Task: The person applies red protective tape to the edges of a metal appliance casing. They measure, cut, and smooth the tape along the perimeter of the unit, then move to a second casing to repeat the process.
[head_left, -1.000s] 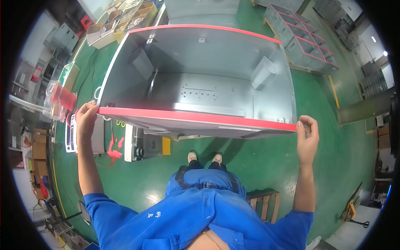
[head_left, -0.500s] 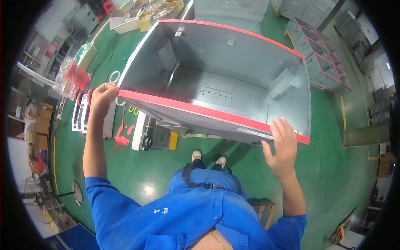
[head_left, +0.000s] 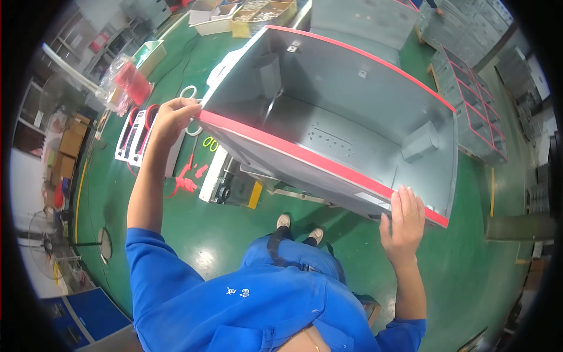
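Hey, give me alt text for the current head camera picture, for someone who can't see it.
A person in blue has the left hand at the near left corner of a large, open grey metal box partly edged in red, and the right hand on its near rim towards the right end. The floor is green.

- At the centre, a grey metal box [head_left: 346, 132] is open at the top.
- Left of centre, the left hand [head_left: 170, 120] touches the box's corner.
- Right of centre, the right hand [head_left: 403, 227] lies on its red strip [head_left: 328, 165].
- At upper right, there are red-edged boxes [head_left: 464, 98].
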`<state>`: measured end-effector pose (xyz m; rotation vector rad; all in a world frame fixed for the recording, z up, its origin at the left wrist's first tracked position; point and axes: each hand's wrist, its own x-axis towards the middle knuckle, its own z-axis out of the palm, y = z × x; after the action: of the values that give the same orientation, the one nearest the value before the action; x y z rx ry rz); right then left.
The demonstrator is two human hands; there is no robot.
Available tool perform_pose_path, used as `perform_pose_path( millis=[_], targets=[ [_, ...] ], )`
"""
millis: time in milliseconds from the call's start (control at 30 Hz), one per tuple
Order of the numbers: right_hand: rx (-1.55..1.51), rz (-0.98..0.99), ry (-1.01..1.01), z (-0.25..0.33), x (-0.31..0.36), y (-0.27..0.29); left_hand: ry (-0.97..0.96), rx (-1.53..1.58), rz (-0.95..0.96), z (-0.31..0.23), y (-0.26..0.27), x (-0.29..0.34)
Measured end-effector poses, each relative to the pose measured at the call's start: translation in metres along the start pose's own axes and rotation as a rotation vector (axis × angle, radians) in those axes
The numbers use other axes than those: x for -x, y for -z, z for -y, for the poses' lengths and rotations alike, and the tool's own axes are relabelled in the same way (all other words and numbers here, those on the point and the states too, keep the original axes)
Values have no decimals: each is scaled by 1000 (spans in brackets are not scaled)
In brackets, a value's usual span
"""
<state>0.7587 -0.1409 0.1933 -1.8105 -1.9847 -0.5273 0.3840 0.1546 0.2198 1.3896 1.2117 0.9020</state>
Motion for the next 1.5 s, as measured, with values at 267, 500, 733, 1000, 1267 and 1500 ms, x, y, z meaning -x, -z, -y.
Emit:
perform_pose_path(
  millis=[267, 500, 733, 1000, 1267, 1500],
  targets=[
    [0, 2, 0, 1, 4, -3, 6, -56, -21, 0, 0, -1],
    [16, 23, 1, 1, 4, -4, -12, -24, -35, 7, 0, -2],
    [17, 28, -25, 5, 1, -3, -29, 64, -26, 9, 1, -3],
    [-89, -6, 35, 36, -31, -15, -23, 35, -3, 12, 4, -4],
    [-190, -21, 95, 58, -64, -28, -8, 127, 50, 12, 5, -4],
    [-184, -59, 26, 52, -60, -23, -54, 168, 37, 14, 0, -3]
  ],
)
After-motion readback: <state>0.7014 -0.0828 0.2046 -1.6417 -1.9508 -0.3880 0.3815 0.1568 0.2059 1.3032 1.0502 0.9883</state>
